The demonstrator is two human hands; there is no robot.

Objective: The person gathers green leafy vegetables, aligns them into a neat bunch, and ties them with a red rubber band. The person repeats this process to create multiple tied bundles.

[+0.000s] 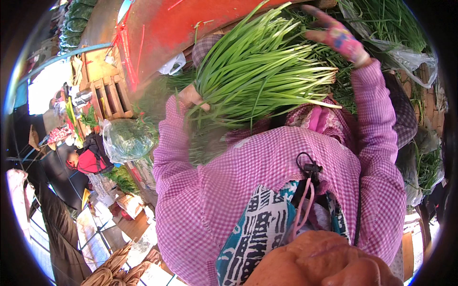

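A thick bunch of long green garlic chives (267,71) lies across my lap, pale cut ends to the right. My left hand (193,97) grips its left side, thumb on top and the other fingers hidden under the leaves. Raised beyond the bunch's upper right, my right hand (338,38) wears a pink and blue patterned glove that leaves the fingertips bare. Its fingers are spread, with nothing between them, slightly blurred by motion. Darker loose greens (341,90) lie beneath and beside the bunch, close to the cut ends.
A red board (200,19) spans the far side. More long greens (389,21) and a clear plastic bag (405,59) are at the far right. Leftward are a bag of greens (126,140), a wooden crate (110,97) and a person in red (90,161).
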